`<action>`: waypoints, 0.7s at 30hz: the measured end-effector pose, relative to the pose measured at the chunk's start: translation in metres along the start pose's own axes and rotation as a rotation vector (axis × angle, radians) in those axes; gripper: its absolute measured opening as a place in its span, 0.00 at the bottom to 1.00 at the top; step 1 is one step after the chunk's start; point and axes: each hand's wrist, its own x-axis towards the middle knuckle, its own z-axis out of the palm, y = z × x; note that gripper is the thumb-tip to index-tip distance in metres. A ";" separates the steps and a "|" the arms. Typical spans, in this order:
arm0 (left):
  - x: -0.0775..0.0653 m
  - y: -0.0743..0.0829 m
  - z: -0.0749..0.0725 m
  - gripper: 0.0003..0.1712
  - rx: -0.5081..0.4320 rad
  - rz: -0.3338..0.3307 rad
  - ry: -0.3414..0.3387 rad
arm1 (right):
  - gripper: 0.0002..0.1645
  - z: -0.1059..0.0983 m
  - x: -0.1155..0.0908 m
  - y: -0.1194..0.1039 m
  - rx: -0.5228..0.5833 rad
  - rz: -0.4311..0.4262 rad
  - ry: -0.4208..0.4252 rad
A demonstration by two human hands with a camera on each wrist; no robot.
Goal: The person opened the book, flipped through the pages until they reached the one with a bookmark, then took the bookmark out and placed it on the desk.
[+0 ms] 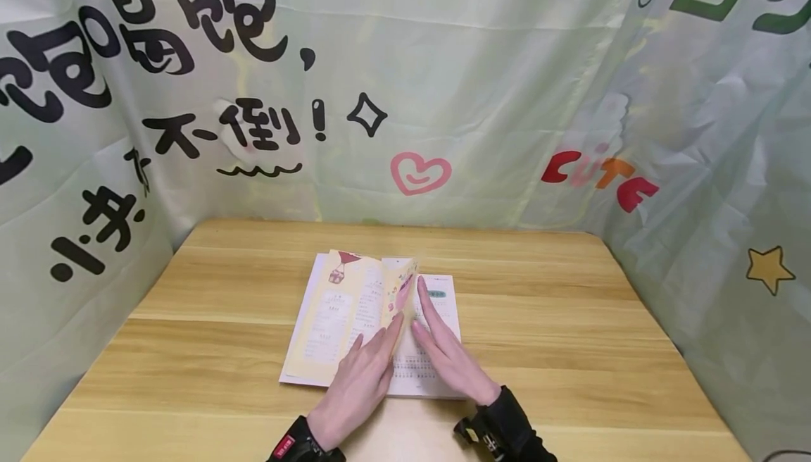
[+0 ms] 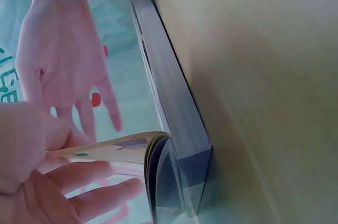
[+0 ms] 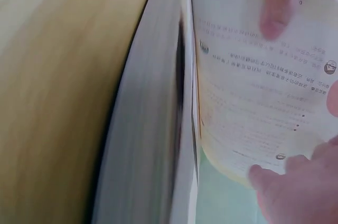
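A thick book (image 1: 310, 356) lies spread on the wooden table, with cream printed pages on its left side and white ones on its right. A few illustrated pages (image 1: 400, 286) stand raised near the middle. My left hand (image 1: 357, 381) pinches these raised pages, its thumb (image 3: 274, 20) on the printed face in the right wrist view and its fingers (image 2: 90, 195) on the other side. On the right side of the book, my right hand (image 1: 453, 360) has straight fingers, its fingertips close to the raised pages. Its open palm (image 2: 63, 49) shows in the left wrist view.
The wooden table (image 1: 209, 293) extends around the book. Behind and at both sides hangs a pale green printed cloth (image 1: 494, 96). A dark wrist strap with a device (image 1: 500, 430) is on my right wrist, and another strap (image 1: 304, 444) is on my left.
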 end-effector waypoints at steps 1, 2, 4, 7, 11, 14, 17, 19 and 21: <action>0.001 0.000 -0.001 0.43 -0.017 -0.004 0.021 | 0.36 0.001 0.001 0.000 0.029 0.016 -0.017; 0.001 0.001 -0.002 0.43 -0.034 -0.010 0.043 | 0.36 0.002 0.002 -0.001 0.048 0.034 -0.034; 0.003 0.002 -0.003 0.43 -0.065 -0.020 0.094 | 0.34 0.005 0.003 -0.001 0.076 0.071 -0.069; 0.004 0.002 -0.005 0.43 -0.099 -0.020 0.172 | 0.33 0.008 0.004 -0.002 0.083 0.116 -0.113; 0.005 0.001 -0.007 0.43 -0.150 0.001 0.273 | 0.31 0.011 0.004 -0.002 0.090 0.131 -0.151; 0.007 0.000 -0.011 0.42 -0.204 0.010 0.321 | 0.31 0.013 0.004 -0.001 0.082 0.117 -0.171; 0.008 -0.002 -0.015 0.40 -0.238 0.009 0.358 | 0.31 0.014 0.003 0.001 0.054 0.093 -0.190; 0.009 -0.004 -0.017 0.41 -0.241 0.008 0.383 | 0.31 0.015 0.002 0.002 0.030 0.075 -0.200; 0.010 -0.007 -0.019 0.41 -0.224 0.008 0.416 | 0.31 0.015 0.001 0.002 0.006 0.063 -0.210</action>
